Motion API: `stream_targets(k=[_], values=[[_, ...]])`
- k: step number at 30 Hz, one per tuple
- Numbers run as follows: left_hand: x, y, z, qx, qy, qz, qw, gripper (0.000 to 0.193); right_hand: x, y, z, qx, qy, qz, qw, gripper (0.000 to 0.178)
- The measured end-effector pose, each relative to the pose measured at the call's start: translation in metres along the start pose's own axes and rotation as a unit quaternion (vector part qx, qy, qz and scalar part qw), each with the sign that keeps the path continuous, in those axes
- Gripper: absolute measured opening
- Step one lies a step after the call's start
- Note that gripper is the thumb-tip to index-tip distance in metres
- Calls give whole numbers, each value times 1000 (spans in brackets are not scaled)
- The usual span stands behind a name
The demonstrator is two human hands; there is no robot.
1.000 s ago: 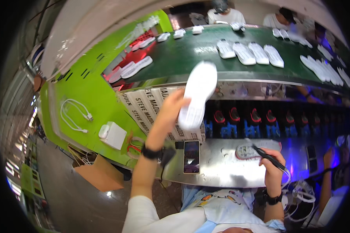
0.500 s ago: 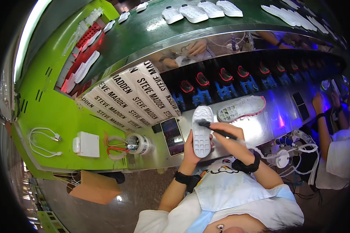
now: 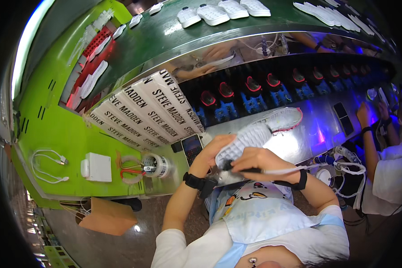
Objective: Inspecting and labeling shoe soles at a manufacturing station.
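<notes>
My left hand (image 3: 210,154) grips a white shoe sole (image 3: 245,140), which lies tilted with its far end toward the upper right. In my right hand (image 3: 263,161) is a dark-bristled brush (image 3: 227,164), its tip pressed against the near end of the sole. A white tube (image 3: 299,168) runs off to the right from that hand. Just beyond the sole, on the metal bench, rests a white shoe with red edging (image 3: 286,118), partly covered by the sole. To the left of my left hand stands a phone (image 3: 192,148), partly hidden.
A printed white box (image 3: 143,111) stands at left. Shoes with red collars (image 3: 253,85) line a dark rack behind the bench. White soles (image 3: 212,14) lie on the green surface. A round container of tools (image 3: 156,165), a white charger (image 3: 97,167) and another person's arm (image 3: 370,143) are also around.
The sole has turned from upright to slanting right and now overlaps the shoe behind. The brush has moved from its upper part to the near end. My left hand has shifted left and up.
</notes>
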State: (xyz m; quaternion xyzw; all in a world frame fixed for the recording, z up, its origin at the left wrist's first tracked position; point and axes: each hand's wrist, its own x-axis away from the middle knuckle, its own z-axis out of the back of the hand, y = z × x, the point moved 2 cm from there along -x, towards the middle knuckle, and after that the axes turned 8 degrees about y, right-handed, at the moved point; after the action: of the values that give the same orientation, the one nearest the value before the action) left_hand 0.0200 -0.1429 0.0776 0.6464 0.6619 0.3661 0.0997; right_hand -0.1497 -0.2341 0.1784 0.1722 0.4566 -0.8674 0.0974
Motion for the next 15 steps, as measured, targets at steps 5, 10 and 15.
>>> stream_targets(k=[5,10,15], values=[[-12,-1,-15,-226,13,169,959,37,4,-5,18,62,15,64,996,24],[-2,20,-3,30,-27,225,974,69,29,15,40,-168,70,-99,978,25],[-1,-27,-36,238,-3,-132,962,54,9,19,5,-247,224,-228,915,23]])
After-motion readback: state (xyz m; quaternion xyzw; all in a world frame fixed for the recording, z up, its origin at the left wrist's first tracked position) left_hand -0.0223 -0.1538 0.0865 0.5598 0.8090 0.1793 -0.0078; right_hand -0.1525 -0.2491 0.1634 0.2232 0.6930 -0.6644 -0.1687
